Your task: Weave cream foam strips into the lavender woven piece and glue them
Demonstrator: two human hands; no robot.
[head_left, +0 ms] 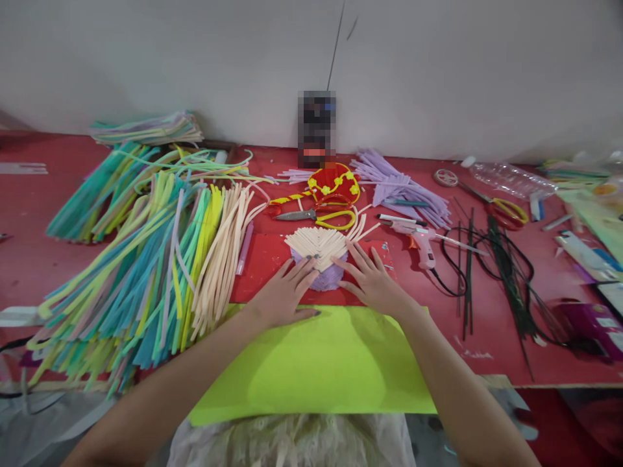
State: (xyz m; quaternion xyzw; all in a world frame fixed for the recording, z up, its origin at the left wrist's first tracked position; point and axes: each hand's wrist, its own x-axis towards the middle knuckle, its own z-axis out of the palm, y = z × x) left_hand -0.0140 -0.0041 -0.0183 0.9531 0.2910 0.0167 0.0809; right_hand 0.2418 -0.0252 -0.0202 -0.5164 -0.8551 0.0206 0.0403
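Note:
A heart-like piece made of cream pipe cleaners over a purple part lies on a red board. My left hand rests on its lower left, fingers stretched out. On the right side, my right hand lies with fingers spread, the fingertips touching the piece's edge. Neither hand grips anything. A few loose cream pipe cleaners stick out past the piece's upper right. Below the hands, a bright green sheet covers the table's front edge.
Bundled coloured pipe cleaners fill the left. Behind the piece lie yellow-handled scissors and a red basket-like item with yellow flowers. To the right are purple pipe cleaners, a pink glue gun, dark stems and a plastic bottle.

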